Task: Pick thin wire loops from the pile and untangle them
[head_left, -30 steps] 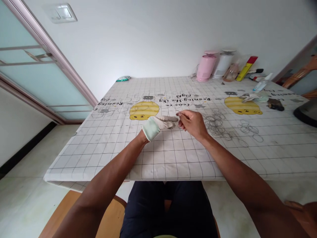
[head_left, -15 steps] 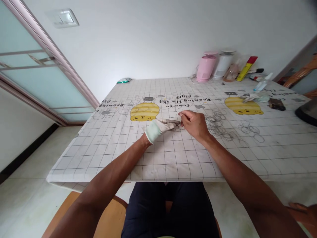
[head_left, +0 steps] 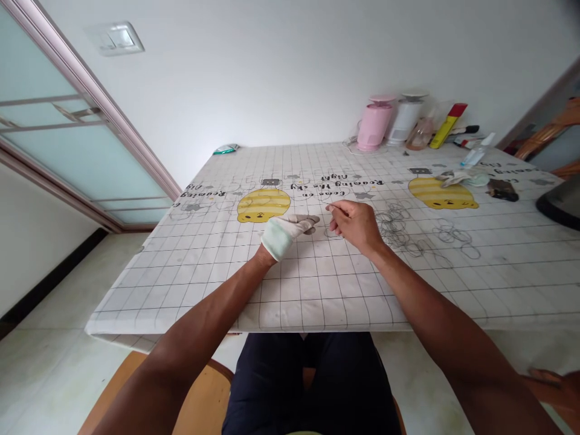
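Grip of right hand (head_left: 357, 224) pinched closed, gloved left hand (head_left: 290, 231) straight-fingered, closure and both holds unclear, dark loops (head_left: 397, 228) nearby

Anything between the fingertips of the hands (head_left: 356, 225) too small to tell, dark-rimmed object (head_left: 562, 202) cut off.

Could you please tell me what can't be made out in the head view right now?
All in the head view:
- Right hand: any loop between its fingertips, too small.
- Left hand: its palm, hidden by its gloved back.
- Thin dark loops: their number, too fine and tangled.
- Black-rimmed object: its far side, cut off by the right edge.
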